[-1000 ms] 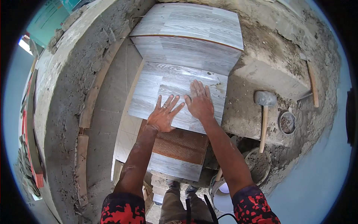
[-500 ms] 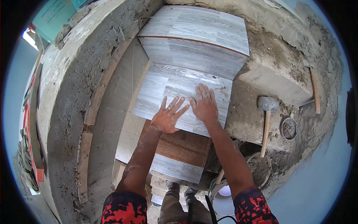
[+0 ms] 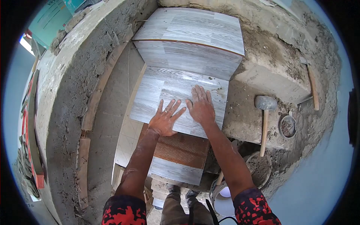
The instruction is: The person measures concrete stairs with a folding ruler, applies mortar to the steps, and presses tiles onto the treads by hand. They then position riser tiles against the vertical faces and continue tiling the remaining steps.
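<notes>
Both hands lie flat on a grey wood-pattern tile [image 3: 146,95] that covers a stair tread. My left hand [image 3: 165,119] rests at its front edge with the fingers spread. Further in and to the right, my right hand [image 3: 201,107] presses on the tile with its fingers stretched out. Behind them stands a tiled riser [image 3: 187,60], topped by another grey tile [image 3: 202,28] on the step above. Below the front edge shows a brown ribbed tile back [image 3: 180,150], with a grey tile strip [image 3: 178,170] in front of it.
On the right are a rubber mallet [image 3: 265,112], a small round tub [image 3: 287,126], a bucket of mortar [image 3: 258,168] and a wooden-handled tool [image 3: 313,86]. A white bucket [image 3: 223,200] stands near my feet. A rough concrete wall [image 3: 71,97] borders the stairs on the left.
The view has shifted slightly, so the scene sits a little further left. Both hands stay flat on the tile in nearly the same places.
</notes>
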Action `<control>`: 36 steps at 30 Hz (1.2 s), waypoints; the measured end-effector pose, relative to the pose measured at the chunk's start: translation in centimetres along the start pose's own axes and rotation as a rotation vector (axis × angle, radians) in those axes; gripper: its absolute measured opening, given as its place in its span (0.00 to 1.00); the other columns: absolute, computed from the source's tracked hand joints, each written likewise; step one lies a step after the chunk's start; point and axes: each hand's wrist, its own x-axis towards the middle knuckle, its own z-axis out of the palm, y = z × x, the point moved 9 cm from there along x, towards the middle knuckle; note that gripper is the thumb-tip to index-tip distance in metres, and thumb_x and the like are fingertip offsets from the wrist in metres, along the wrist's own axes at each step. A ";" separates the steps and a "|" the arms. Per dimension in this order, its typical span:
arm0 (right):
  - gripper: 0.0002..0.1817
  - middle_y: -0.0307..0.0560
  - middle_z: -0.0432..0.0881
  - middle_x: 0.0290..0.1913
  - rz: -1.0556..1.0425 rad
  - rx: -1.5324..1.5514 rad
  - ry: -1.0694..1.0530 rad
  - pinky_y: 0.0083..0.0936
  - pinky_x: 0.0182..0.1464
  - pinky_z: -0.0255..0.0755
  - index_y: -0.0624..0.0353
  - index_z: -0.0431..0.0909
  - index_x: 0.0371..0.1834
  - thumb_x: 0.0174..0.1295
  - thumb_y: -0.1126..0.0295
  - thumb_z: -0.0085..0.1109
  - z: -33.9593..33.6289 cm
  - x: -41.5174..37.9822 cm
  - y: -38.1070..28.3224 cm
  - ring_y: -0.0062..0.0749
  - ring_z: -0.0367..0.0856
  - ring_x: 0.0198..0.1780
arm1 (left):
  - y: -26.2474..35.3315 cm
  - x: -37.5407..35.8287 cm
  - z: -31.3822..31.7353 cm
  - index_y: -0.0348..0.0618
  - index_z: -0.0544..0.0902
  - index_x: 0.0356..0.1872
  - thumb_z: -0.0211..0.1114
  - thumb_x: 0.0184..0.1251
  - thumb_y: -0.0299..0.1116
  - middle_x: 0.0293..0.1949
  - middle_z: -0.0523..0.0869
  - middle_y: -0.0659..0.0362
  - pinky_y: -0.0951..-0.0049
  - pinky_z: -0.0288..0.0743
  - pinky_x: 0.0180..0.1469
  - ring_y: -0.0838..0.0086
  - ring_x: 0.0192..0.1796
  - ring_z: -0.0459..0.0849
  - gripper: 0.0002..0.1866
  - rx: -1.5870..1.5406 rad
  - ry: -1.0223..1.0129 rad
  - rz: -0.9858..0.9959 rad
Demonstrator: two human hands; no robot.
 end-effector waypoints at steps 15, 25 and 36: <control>0.33 0.48 0.53 0.74 -0.001 0.003 0.014 0.37 0.77 0.36 0.62 0.55 0.71 0.70 0.51 0.36 -0.1 0.0 -0.2 0.37 0.45 0.76 | -0.1 -0.2 -0.2 0.66 0.48 0.74 0.73 0.40 0.61 0.76 0.44 0.61 0.46 0.30 0.76 0.66 0.77 0.44 0.58 0.006 -0.004 -0.002; 0.33 0.48 0.53 0.74 -0.008 -0.036 0.033 0.39 0.76 0.36 0.61 0.56 0.71 0.70 0.50 0.36 -0.2 -0.1 -0.3 0.37 0.46 0.76 | -0.1 -0.1 0.1 0.66 0.44 0.74 0.69 0.45 0.63 0.76 0.41 0.60 0.44 0.28 0.75 0.66 0.77 0.41 0.57 0.010 -0.045 0.013; 0.33 0.51 0.56 0.73 -0.044 -0.038 0.098 0.40 0.76 0.39 0.63 0.58 0.70 0.70 0.50 0.38 -0.1 -0.2 -0.3 0.40 0.49 0.75 | -0.3 -0.1 0.5 0.67 0.46 0.74 0.74 0.38 0.62 0.76 0.43 0.60 0.45 0.30 0.75 0.65 0.77 0.42 0.61 -0.050 0.031 0.026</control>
